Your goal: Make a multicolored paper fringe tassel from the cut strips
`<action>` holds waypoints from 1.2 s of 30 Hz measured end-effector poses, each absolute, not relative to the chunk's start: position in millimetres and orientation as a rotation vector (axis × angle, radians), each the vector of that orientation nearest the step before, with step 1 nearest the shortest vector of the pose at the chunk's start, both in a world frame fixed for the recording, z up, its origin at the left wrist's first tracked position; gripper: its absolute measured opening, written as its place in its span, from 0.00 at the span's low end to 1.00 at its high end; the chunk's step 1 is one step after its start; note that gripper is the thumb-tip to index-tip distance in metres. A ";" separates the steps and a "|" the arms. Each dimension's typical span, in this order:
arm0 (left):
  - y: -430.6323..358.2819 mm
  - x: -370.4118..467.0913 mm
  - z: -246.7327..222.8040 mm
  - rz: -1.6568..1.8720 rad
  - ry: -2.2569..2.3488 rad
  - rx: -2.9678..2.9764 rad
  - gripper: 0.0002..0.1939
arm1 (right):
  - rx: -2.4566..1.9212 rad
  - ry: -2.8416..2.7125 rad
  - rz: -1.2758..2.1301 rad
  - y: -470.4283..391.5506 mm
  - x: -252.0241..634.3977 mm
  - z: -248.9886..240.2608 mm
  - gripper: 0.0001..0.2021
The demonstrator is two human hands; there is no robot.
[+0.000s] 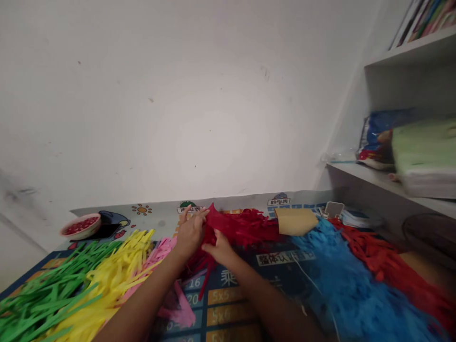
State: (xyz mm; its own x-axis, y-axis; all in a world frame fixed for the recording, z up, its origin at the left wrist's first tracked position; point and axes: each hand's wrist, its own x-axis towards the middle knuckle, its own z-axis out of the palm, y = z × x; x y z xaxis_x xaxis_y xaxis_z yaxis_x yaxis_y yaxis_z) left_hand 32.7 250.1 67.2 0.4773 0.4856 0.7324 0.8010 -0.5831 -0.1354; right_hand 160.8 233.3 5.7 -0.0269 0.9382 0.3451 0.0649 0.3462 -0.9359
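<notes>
Near the middle of the table, my left hand pinches the upper left edge of a dark red fringed sheet, its index finger raised. Just right of it, my right hand is at the lower edge of the same sheet. Its thumb points left and its fingers are partly hidden by the red material. Dark red strips spread to the right of both hands. Pink strips lie beside and below my left forearm.
Yellow strips and green strips cover the left side, with a bowl of red bits behind. On the right lie a tan paper piece, blue strips, red-orange strips and a white cord. Shelves border the right.
</notes>
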 end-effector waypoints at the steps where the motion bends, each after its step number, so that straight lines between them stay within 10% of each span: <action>1: 245.6 23.4 69.5 -0.908 -1.039 -2.252 0.16 | -0.921 -1.327 0.962 234.9 167.7 12.1 0.20; 14: 180.4 4.8 190.9 -0.798 -0.849 -2.172 0.13 | -0.595 -0.647 1.125 163.2 281.3 65.6 0.13; 24: 60.3 46.5 -25.5 -0.003 -1.398 -2.708 0.26 | -1.242 -0.731 0.672 38.2 329.3 -3.1 0.24; 31: 49.6 33.2 -42.4 -0.201 -1.428 -2.670 0.31 | -1.429 -1.931 0.727 6.8 197.7 -45.0 0.17; 36: 45.2 32.2 -58.7 -0.336 -1.270 -2.774 0.31 | -1.870 -1.851 0.240 27.1 268.6 -41.8 0.14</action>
